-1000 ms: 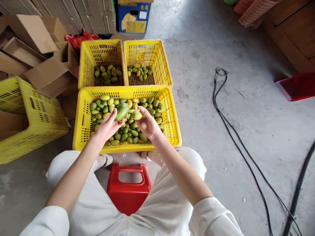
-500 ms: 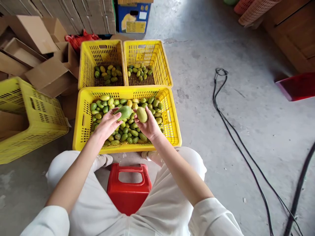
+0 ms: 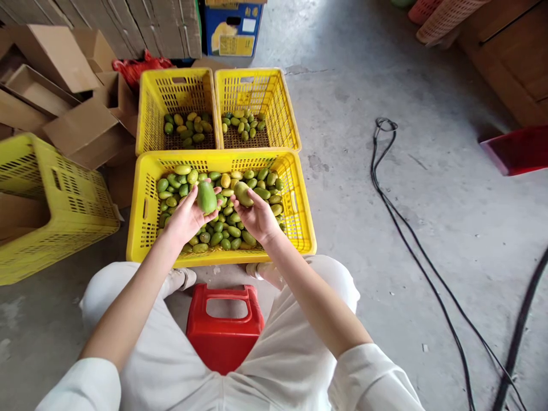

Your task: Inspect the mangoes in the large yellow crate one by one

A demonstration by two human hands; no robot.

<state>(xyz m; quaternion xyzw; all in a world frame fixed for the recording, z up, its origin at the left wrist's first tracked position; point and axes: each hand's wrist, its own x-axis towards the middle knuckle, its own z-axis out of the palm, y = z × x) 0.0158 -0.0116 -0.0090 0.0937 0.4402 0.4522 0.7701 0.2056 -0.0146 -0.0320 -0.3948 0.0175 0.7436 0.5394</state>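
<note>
My left hand (image 3: 188,218) holds a green mango (image 3: 207,197) over the large yellow crate (image 3: 133,228), palm turned up beneath the fruit. A duller, yellow-green mango (image 3: 243,194) sits in the curled fingers of my right hand (image 3: 259,218), just to the right of the first. The two fruits are apart. Below both hands, many green and yellowish mangoes (image 3: 222,242) lie loose in that crate, partly hidden by my hands.
Behind stand two yellow crates, left (image 3: 143,114) and right (image 3: 291,120), each with some mangoes. A tilted yellow crate (image 3: 81,200) and cardboard boxes (image 3: 85,128) are on the left. A red stool (image 3: 225,337) is between my legs; black cable (image 3: 402,228) lies right.
Both mangoes have been turned in my hands. The left one now points upright with my palm opened more upward; the right one is tilted. The crates are unmoved.
</note>
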